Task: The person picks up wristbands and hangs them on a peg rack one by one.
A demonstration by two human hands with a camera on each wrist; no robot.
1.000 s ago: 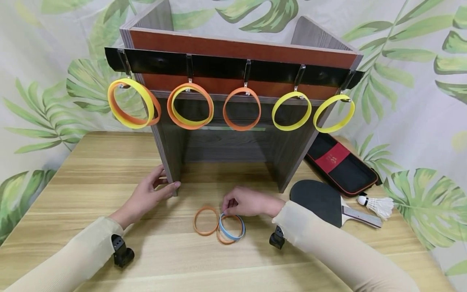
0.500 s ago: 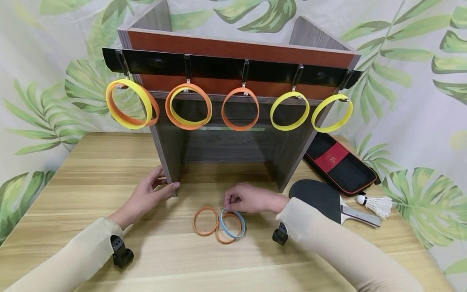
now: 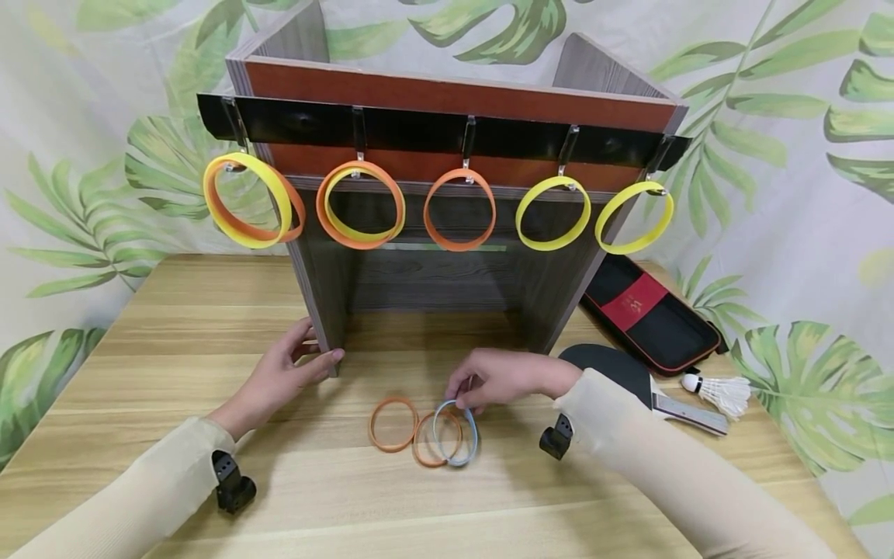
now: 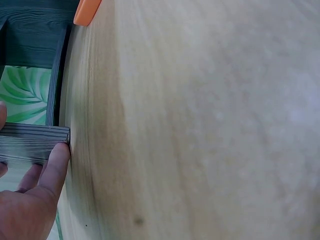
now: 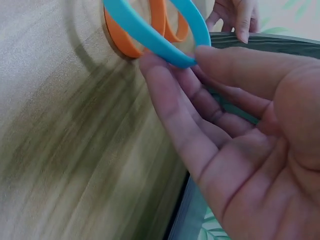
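Note:
The right hand pinches the edge of a blue ring, which is tilted up over an orange ring on the table. Thumb and fingertips meet on the blue ring in the right wrist view. Another orange ring lies just to the left. At the front bottom edge of the stand's left side panel, the left hand grips the board; the left wrist view shows its fingers on both faces of the panel. Two of its fingertips are partly hidden behind the panel.
Several yellow and orange rings hang from hooks on the black strip across the stand, above the hands. Right of the stand lie a black and red case, a paddle and a shuttlecock. A leaf-patterned cloth stands behind.
The right hand has moved a little to the right with the blue ring, which has shifted right and tilted up from the orange ring. The left hand has stayed on the panel.

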